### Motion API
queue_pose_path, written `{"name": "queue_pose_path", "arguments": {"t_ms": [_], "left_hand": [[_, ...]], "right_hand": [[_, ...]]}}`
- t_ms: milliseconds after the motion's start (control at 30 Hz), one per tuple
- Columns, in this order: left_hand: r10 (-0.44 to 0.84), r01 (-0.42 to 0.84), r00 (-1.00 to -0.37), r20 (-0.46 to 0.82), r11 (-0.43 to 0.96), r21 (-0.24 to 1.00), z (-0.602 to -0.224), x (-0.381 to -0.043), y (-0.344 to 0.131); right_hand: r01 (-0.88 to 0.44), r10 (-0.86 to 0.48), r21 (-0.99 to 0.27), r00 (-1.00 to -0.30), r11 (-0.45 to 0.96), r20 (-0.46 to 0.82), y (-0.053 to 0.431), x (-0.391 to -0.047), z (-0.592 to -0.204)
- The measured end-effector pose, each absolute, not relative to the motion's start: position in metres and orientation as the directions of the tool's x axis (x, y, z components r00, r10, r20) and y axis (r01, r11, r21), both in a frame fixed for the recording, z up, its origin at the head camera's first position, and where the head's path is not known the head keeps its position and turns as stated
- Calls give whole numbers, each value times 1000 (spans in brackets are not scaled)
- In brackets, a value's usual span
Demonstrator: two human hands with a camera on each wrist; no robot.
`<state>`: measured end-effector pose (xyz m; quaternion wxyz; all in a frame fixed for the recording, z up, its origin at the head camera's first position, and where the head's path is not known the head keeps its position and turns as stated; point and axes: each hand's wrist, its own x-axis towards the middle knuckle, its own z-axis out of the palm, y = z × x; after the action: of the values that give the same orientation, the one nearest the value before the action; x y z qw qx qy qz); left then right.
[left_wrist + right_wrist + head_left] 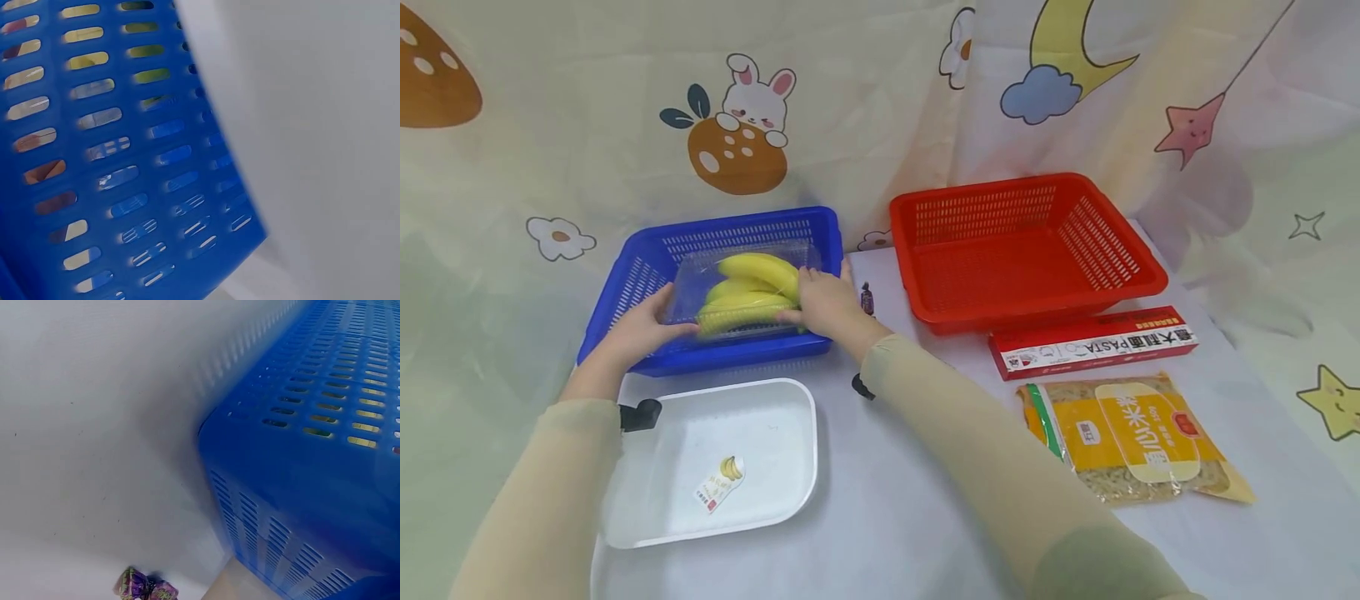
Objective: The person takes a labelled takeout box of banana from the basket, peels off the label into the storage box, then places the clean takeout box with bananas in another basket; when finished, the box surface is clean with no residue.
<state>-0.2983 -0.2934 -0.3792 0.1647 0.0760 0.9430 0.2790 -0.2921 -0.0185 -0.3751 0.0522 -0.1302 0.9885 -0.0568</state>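
In the head view a clear plastic box (688,287) with yellow bananas (741,304) in it lies inside the blue basket (658,362). My left hand (643,329) grips the box at its left side, thumb toward the front. At the right end my right hand (831,304) holds the box, with fingers beside the bananas. Both wrist views mostly show the outside of the slotted blue basket (37,206) (281,469), with bits of yellow behind the slots. Neither wrist view shows the box clearly.
A white tray (808,467) with a banana label (721,483) stands in front. To the right are a red basket (1000,321), a red pasta box (1097,342) and a bag of rice noodles (1131,442). A purple wrapped candy (867,298) lies between the baskets.
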Motion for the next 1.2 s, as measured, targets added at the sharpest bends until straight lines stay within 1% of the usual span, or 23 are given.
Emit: {"name": "queue_pose_path", "arguments": {"t_ms": [467,867,1033,1200], "left_hand": [[220,70,-943,-251,866,495,-383,-303,-284],[203,58,-944,-260,877,476,-385,-303,-280],[187,51,-949,-253,884,464,-381,-300,-280],[186,75,-963,-194,880,470,-369,-296,-268]], "right_hand": [[-282,-291,-99,-952,954,-92,-11,-295,-380],[-285,-296,-123,-952,951,-77,-8,-295,-381],[-281,-289,-180,-957,943,-15,-7,-296,-383],[-280,-277,-297,-959,913,51,1,-291,-377]]}}
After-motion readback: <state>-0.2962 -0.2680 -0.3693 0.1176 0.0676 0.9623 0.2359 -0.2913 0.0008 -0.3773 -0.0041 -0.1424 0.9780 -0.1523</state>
